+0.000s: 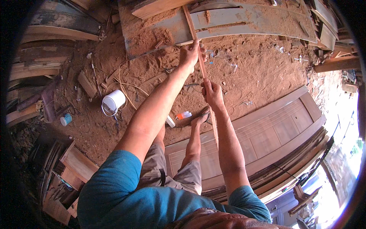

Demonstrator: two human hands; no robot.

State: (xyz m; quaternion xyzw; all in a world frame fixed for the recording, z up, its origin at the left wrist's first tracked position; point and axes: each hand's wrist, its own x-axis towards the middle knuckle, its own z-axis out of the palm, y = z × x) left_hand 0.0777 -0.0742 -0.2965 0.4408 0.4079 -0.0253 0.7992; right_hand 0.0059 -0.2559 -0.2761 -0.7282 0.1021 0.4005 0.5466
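Observation:
A long thin wooden strip [193, 31] runs from the top centre down toward my lap. My left hand [191, 54] grips it higher up, arm stretched out. My right hand [211, 92] grips the same strip lower down, closer to me. The strip's lower end passes behind my right forearm above a panelled wooden door [274, 126] lying flat. My legs and feet show below, one foot in a sandal on the sawdust.
Sawdust covers the ground. A white bucket [113, 101] with a cord lies at left, a small blue tin [66, 119] further left, a small tube [183, 115] near my foot. Curved sawn boards [244, 21] lie at the top, planks stacked at left and right.

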